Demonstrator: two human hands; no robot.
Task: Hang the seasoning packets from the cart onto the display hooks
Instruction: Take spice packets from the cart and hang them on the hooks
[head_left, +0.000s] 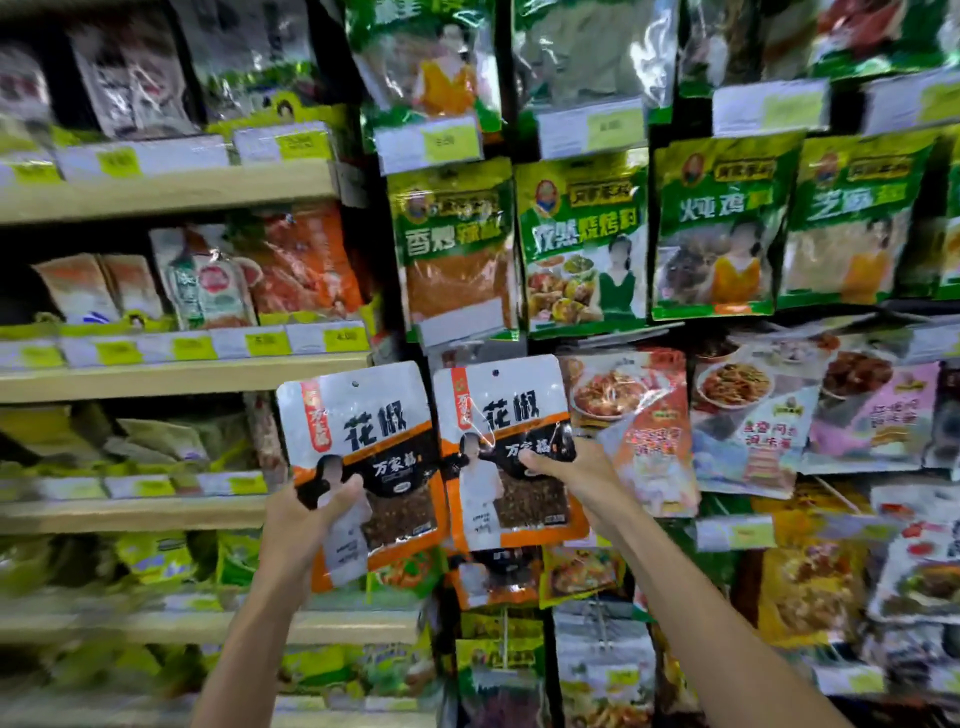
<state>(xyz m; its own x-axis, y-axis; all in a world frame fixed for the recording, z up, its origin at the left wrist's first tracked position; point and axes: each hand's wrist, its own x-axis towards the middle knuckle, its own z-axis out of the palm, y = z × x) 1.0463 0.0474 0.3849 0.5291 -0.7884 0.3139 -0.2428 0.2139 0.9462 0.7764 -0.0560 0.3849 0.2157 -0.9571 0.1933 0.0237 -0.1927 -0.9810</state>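
Two matching seasoning packets, fronts facing camera, upright, both tilted slightly anticlockwise. Each had a white top with black characters, a red-orange tag, a black-orange band, a clear window of dark peppercorns, and a hang hole at top centre. Left packet (379, 447) was held low on its left side by the left grip (301, 525), thumb on front. Right packet (506, 457) was just beside it, edges touching or overlapping, pinched at its right edge by the right grip (576, 478).

Forearms rise from bottom centre; left hand (310, 525) grips left packet (374, 431), right hand (582, 483) pinches right packet (514, 405).
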